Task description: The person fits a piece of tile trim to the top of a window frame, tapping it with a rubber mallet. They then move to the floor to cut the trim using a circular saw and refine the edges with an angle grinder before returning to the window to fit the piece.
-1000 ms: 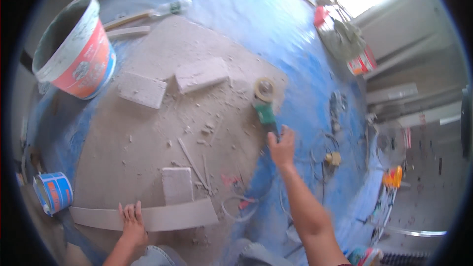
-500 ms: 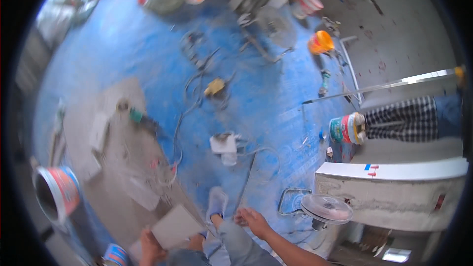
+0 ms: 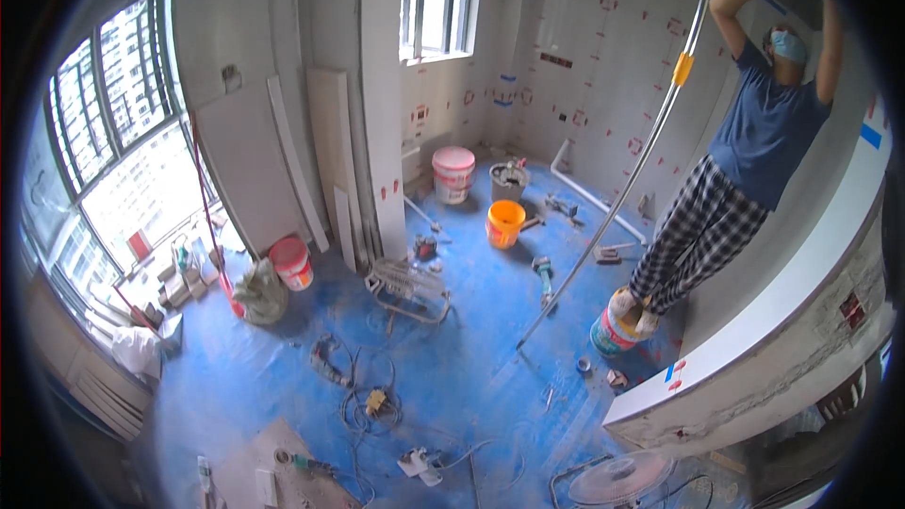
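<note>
Neither of my hands is in the picture. Nearest to me at the lower edge lies a dusty grey board [image 3: 240,471], with a green-bodied power tool [image 3: 309,463] on it. To its right on the blue floor covering sits a small white object [image 3: 419,465] with a cord. Farther off are a yellow block [image 3: 376,402] among coiled cables and a dark corded tool [image 3: 327,362]. On the right, another person [image 3: 768,146] in a mask and checked trousers stands on a bucket [image 3: 613,336], arms raised toward the ceiling.
A long metal pole [image 3: 641,155] slants from the floor upward beside that person. A fan [image 3: 617,481] is at the lower right. An orange bucket [image 3: 506,226] and a pink-topped bucket [image 3: 452,174] stand farther back. Boards [image 3: 330,141] lean against the wall near a large window [image 3: 123,113].
The view has swung up from the floor to the room. My two hands, the left one holding a flat light-coloured panel, have left the picture, and the other person now shows almost whole.
</note>
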`<control>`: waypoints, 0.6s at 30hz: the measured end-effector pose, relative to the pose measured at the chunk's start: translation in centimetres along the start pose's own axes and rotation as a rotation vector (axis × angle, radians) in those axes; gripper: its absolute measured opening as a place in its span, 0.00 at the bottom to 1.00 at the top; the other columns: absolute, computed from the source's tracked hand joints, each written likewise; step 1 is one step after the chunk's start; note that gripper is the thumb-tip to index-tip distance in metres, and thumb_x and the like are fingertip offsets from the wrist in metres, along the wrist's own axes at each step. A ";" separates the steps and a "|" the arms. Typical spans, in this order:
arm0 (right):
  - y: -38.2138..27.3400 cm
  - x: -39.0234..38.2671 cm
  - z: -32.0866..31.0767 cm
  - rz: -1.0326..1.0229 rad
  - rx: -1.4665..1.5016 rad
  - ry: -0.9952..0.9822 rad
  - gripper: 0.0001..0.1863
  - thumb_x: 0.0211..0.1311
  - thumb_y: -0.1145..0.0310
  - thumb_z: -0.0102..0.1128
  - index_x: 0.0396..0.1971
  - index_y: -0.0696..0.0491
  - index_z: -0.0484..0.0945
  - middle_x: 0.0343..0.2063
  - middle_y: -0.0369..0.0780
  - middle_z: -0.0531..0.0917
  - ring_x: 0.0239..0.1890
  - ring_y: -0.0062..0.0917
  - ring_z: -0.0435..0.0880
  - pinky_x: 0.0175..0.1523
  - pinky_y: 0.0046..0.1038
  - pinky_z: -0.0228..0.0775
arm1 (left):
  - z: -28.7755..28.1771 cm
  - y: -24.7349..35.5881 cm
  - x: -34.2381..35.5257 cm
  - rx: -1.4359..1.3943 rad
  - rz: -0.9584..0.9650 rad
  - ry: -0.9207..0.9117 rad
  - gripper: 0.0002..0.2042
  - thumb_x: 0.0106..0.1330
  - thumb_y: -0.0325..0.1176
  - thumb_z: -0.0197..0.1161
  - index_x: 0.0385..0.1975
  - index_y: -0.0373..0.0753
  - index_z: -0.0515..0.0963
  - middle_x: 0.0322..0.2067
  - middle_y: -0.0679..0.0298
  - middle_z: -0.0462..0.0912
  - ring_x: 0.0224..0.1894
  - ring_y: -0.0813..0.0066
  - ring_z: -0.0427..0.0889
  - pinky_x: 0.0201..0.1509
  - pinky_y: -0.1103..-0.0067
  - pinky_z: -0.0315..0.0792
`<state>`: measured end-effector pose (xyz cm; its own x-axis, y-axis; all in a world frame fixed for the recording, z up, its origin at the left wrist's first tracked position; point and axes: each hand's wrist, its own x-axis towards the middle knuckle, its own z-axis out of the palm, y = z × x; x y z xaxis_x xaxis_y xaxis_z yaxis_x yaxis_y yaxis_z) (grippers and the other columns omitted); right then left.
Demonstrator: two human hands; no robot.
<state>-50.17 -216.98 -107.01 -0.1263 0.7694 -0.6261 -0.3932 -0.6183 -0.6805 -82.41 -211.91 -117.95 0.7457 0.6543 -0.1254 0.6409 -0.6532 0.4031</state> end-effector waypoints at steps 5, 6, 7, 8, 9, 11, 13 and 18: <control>-2.3 -3.6 -2.9 0.021 0.218 0.183 0.16 0.52 0.71 0.62 0.43 0.57 0.81 0.34 0.38 0.84 0.38 0.26 0.83 0.42 0.31 0.73 | -4.4 -0.9 8.9 -0.030 0.065 -0.175 0.37 0.52 0.35 0.63 0.64 0.29 0.61 0.61 0.38 0.62 0.63 0.34 0.60 0.70 0.49 0.54; -3.8 -4.2 -2.8 0.031 0.207 0.288 0.15 0.48 0.74 0.60 0.39 0.56 0.82 0.31 0.39 0.84 0.36 0.28 0.82 0.40 0.33 0.72 | -5.4 -0.9 11.1 -0.043 0.053 -0.244 0.39 0.51 0.38 0.68 0.64 0.30 0.61 0.64 0.38 0.59 0.66 0.34 0.57 0.71 0.49 0.53; -3.8 -3.7 -4.0 0.026 0.204 0.298 0.15 0.48 0.74 0.60 0.39 0.56 0.82 0.31 0.39 0.84 0.36 0.28 0.82 0.40 0.33 0.72 | -6.7 -1.0 13.5 -0.048 0.063 -0.241 0.39 0.51 0.38 0.68 0.64 0.30 0.61 0.64 0.38 0.59 0.66 0.34 0.57 0.71 0.49 0.53; -3.2 -3.2 -5.8 -0.230 -0.285 0.313 0.12 0.45 0.74 0.59 0.34 0.54 0.82 0.29 0.40 0.83 0.34 0.32 0.81 0.40 0.36 0.71 | -8.2 -1.3 16.1 -0.118 0.027 -0.207 0.47 0.47 0.43 0.73 0.67 0.30 0.58 0.66 0.39 0.55 0.67 0.33 0.54 0.72 0.49 0.51; -3.2 -2.1 -7.0 -0.477 -0.776 0.305 0.11 0.43 0.74 0.58 0.30 0.53 0.81 0.27 0.41 0.82 0.33 0.37 0.80 0.39 0.39 0.70 | -9.0 -2.1 18.2 -0.186 -0.015 -0.177 0.55 0.43 0.48 0.79 0.69 0.31 0.54 0.69 0.39 0.51 0.69 0.33 0.51 0.73 0.50 0.50; -7.5 -1.1 -6.4 -0.451 -0.548 0.410 0.07 0.43 0.74 0.58 0.26 0.51 0.80 0.26 0.41 0.82 0.33 0.40 0.79 0.40 0.41 0.69 | -7.1 -6.9 22.5 -0.443 0.014 0.123 0.71 0.33 0.52 0.85 0.74 0.37 0.39 0.73 0.44 0.44 0.72 0.41 0.51 0.73 0.51 0.51; -10.1 1.8 -8.1 -0.414 -0.322 0.503 0.04 0.43 0.74 0.57 0.22 0.50 0.79 0.25 0.42 0.81 0.33 0.43 0.78 0.41 0.43 0.67 | -1.7 -13.2 27.1 -0.832 -0.276 0.393 0.62 0.40 0.55 0.81 0.73 0.38 0.47 0.72 0.48 0.50 0.70 0.47 0.57 0.71 0.54 0.57; -15.8 10.1 -16.3 -0.467 -0.990 0.611 0.03 0.49 0.72 0.61 0.22 0.51 0.82 0.28 0.42 0.83 0.35 0.37 0.80 0.41 0.40 0.69 | -5.3 -20.3 43.9 -2.087 -0.941 0.305 0.59 0.44 0.57 0.76 0.72 0.37 0.45 0.58 0.49 0.62 0.55 0.49 0.67 0.58 0.53 0.63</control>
<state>-30.39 -202.00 -108.80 0.3873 0.9109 -0.1422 0.5988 -0.3658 -0.7124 -63.67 -167.90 -126.84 0.2902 0.5830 -0.7589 -0.4752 0.7761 0.4144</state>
